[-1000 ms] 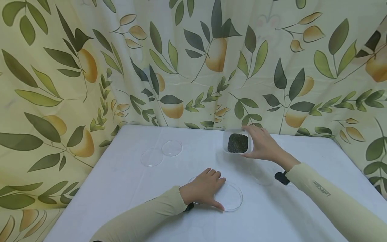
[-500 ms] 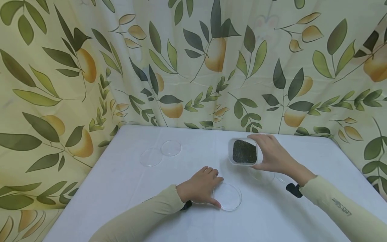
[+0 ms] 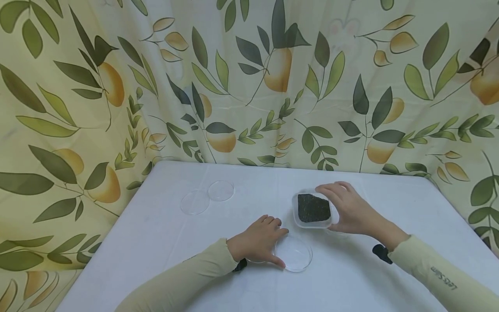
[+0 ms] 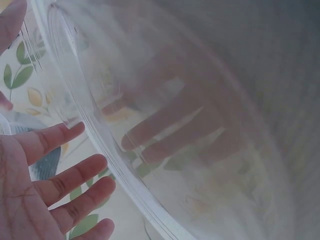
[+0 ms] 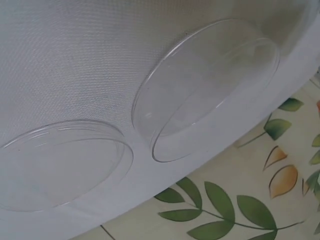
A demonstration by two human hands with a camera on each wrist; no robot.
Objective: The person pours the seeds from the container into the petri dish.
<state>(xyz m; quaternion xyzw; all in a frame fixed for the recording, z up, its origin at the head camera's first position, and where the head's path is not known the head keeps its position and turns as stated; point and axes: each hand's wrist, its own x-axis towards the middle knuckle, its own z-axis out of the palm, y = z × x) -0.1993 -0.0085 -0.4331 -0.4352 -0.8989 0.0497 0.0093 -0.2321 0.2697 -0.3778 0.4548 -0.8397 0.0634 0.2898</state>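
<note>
My right hand (image 3: 348, 210) grips the right side of a clear square plastic tub (image 3: 312, 225) holding dark green seaweed sheets (image 3: 313, 208), over the right half of the table. My left hand (image 3: 259, 239) lies spread across two round clear petri dishes; its thumb and index finger are at the edge of the right-hand petri dish (image 3: 295, 255). Most of the left-hand petri dish (image 3: 255, 261) is hidden under that palm. In the left wrist view, straight fingers (image 4: 80, 185) show beyond a large clear dish rim (image 4: 127, 172). The right wrist view does not show the right hand.
Two more clear petri dishes stand at the table's back left, a nearer one (image 3: 195, 203) and a farther one (image 3: 221, 191). Another dish edge (image 3: 337, 233) peeks out below the right hand. A leaf-and-fruit curtain (image 3: 249, 86) hangs behind the white-covered table (image 3: 218, 294).
My right hand has brought the seaweed tub from near the table's back edge forward and slightly right. My left hand has stayed almost in place.
</note>
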